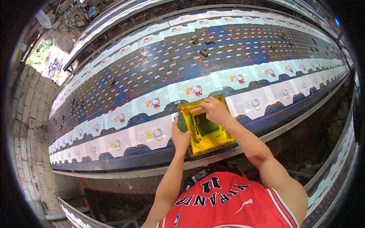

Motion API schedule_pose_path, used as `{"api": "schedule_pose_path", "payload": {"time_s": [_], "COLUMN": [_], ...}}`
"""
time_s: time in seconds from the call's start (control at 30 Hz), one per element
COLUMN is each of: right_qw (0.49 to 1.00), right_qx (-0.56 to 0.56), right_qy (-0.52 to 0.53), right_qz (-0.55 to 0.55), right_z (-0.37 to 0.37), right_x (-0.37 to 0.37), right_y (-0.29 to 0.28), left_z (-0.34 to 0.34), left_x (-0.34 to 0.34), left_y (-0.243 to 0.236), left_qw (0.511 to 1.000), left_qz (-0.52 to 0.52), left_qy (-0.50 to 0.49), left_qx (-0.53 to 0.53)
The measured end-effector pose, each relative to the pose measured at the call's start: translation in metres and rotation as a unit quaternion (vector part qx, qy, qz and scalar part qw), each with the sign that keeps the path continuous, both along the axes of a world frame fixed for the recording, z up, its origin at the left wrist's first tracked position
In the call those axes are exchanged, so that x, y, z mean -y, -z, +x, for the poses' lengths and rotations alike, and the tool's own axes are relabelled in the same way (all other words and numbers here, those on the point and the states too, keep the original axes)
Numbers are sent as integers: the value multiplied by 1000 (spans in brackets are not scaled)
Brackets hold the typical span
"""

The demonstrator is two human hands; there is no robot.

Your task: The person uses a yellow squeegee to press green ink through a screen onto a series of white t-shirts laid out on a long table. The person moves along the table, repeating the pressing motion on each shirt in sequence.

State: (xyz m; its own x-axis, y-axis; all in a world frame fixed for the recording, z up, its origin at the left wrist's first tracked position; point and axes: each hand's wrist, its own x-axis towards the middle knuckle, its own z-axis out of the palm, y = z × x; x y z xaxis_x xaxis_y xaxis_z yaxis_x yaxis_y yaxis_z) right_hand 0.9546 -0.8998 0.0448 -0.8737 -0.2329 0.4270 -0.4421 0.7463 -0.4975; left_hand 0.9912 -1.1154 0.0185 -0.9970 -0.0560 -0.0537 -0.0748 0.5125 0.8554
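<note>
Head view gives me the screen-printing frame (209, 128) lying on a long dark-blue table (175, 76), set in the near row of fabric pieces and thickly smeared with yellow ink. I see the right hand (216, 111) closed, fingers wrapped round a squeegee (197, 110) inside the frame near its far edge. I have the left hand (181, 136) at the frame's left rim, thumb and forefinger parted beside a dark green patch (183, 124); I cannot tell whether it clasps the rim or only steadies it. Just left of the frame lies a white fabric piece (154, 133) whose cartoon cat carries yellow balloons; to the right, another white piece (255, 104) shows a cat mostly in grey outline. Beyond runs a pale-blue row (195, 90) with red in its prints, and farther across I make out dark lumps (204, 53) scattered on the table.
</note>
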Motion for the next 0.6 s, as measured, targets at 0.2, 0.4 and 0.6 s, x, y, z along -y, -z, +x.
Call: {"api": "schedule_pose_path", "payload": {"time_s": [0.2, 0.4, 0.6], "right_qw": [998, 999, 999], "right_qx": [29, 8, 18], "right_qy": [-23, -37, -29], "right_qz": [51, 36, 32], "right_z": [56, 125, 125], "right_x": [4, 4, -48], "right_y": [15, 2, -21], "left_z": [4, 1, 13], "left_x": [2, -2, -52], "left_y": [7, 2, -34], "left_qw": [1000, 1000, 997], "left_qz": [-1, -6, 61], "left_qy": [-4, 9, -6], "left_qx": [-26, -19, -56]}}
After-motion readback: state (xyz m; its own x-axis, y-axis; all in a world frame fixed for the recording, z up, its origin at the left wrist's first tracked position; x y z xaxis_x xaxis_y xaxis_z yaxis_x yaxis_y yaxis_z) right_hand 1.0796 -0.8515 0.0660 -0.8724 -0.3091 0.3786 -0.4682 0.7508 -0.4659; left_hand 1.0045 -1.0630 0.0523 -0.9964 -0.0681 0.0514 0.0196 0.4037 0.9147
